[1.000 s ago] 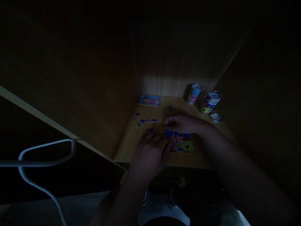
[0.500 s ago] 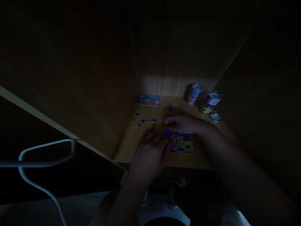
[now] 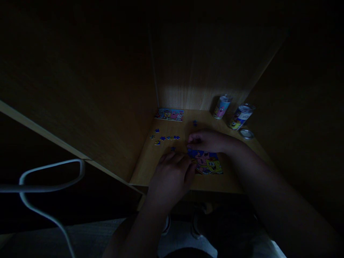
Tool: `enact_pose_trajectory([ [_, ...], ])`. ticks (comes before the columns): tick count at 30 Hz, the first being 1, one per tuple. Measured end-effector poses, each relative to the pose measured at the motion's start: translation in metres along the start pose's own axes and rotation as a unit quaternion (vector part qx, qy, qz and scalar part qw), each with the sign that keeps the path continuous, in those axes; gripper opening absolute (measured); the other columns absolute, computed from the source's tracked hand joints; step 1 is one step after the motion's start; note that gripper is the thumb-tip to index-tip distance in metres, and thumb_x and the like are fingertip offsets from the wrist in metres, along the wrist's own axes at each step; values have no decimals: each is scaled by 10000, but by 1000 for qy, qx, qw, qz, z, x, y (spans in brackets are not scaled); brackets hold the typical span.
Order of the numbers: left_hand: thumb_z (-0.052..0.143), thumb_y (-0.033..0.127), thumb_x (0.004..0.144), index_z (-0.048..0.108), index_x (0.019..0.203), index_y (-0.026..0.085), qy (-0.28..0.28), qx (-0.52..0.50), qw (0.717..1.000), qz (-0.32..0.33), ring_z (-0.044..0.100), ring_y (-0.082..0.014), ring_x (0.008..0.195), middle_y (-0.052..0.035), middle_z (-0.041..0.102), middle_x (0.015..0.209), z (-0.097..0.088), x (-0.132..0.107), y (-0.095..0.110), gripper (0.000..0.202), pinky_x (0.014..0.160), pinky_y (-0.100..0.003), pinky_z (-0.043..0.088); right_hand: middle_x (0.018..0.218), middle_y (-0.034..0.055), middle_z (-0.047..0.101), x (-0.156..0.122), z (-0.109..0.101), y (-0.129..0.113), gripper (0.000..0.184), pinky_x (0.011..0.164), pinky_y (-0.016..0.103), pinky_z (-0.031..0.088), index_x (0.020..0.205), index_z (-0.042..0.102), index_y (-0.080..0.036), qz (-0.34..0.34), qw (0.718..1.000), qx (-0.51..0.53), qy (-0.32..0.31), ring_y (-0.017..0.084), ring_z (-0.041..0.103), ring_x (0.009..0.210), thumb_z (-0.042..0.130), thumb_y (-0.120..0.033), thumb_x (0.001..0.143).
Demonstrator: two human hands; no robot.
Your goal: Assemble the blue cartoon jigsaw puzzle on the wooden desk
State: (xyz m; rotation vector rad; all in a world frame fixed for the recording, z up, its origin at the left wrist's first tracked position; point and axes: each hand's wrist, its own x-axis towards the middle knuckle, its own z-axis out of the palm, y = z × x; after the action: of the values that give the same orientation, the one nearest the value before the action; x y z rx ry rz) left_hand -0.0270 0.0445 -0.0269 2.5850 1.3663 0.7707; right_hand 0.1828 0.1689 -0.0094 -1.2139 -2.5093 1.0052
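A partly assembled jigsaw puzzle [image 3: 208, 163] with yellow and pink cartoon figures on blue lies near the front edge of the wooden shelf [image 3: 215, 185]. My left hand [image 3: 173, 172] rests against its left side, fingers bent and thumb on the edge. At the puzzle's upper left, my right hand [image 3: 205, 140] is closed with thumb and fingertips pinched; whatever is between them is hidden. Loose puzzle pieces lie to the left, among them a blue piece [image 3: 173, 148] just beyond my left fingers and a yellow-blue piece [image 3: 157, 143]. Dim light hides fine detail.
A flat cartoon picture [image 3: 170, 114] lies at the back left. Two clear-topped cans, one pink and blue [image 3: 221, 107] and one yellow and blue [image 3: 241, 117], stand back right near a round lid [image 3: 246, 134]. Wooden panels enclose the shelf. A white cable [image 3: 51, 163] hangs at left.
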Motion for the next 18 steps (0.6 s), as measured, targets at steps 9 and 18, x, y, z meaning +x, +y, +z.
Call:
enact_pose_trajectory([
  [9, 604, 274, 1064, 687, 963, 216, 1, -2, 1000, -1, 683, -257, 986, -58, 746, 1013, 2, 0, 0, 143, 986, -505, 547, 859, 8, 730, 0, 0, -1, 248, 683, 280, 433, 970, 721, -204, 8, 1000, 11, -5, 149, 606, 751, 645, -441, 968],
  [18, 613, 268, 1059, 696, 964, 222, 6, -1, 1000, 0, 673, -256, 975, -58, 739, 1001, 3, -1, -2, 134, 949, -500, 557, 879, 9, 732, 0, 0, -1, 240, 679, 282, 429, 974, 715, -205, 11, 1000, 4, -6, 144, 595, 746, 640, -432, 979],
])
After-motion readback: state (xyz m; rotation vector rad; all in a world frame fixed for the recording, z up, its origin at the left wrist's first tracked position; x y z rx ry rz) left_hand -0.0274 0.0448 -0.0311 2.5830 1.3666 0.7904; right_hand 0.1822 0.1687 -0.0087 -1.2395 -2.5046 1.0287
